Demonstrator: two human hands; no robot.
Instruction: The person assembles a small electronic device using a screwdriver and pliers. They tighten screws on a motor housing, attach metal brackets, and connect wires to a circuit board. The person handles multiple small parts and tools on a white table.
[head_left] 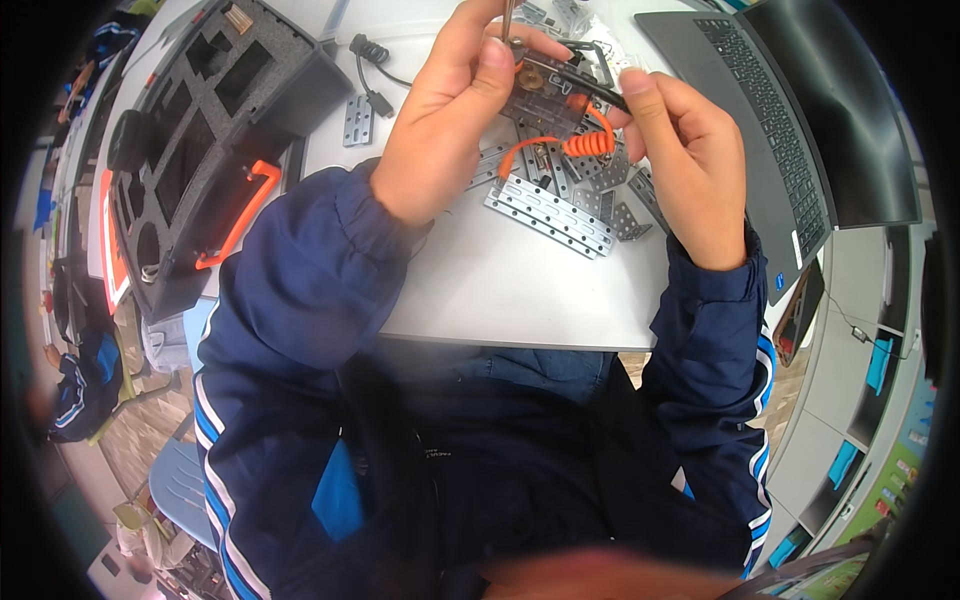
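Observation:
Above the far half of the white table I hold a dark, partly see-through mechanical assembly (545, 105) with a brass-coloured round part inside. My left hand (445, 135) grips its left end, the thumb pressed beside a thin upright metal rod (508, 22) that leaves the top of the picture. My right hand (690, 145) pinches the end of a slim black bar (597, 88) lying along the assembly's upper side. An orange coiled cable (588, 144) hangs from the assembly. Below it rests a perforated silver metal channel (550, 217). The far fingers of both hands are partly hidden.
Several perforated metal plates (630, 222) lie around the channel. An open laptop (765, 150) stands at the right. At the left is a black foam-lined case (190, 130) with an orange handle (245, 215). A black cable (375, 75) and a small metal plate (358, 121) lie between.

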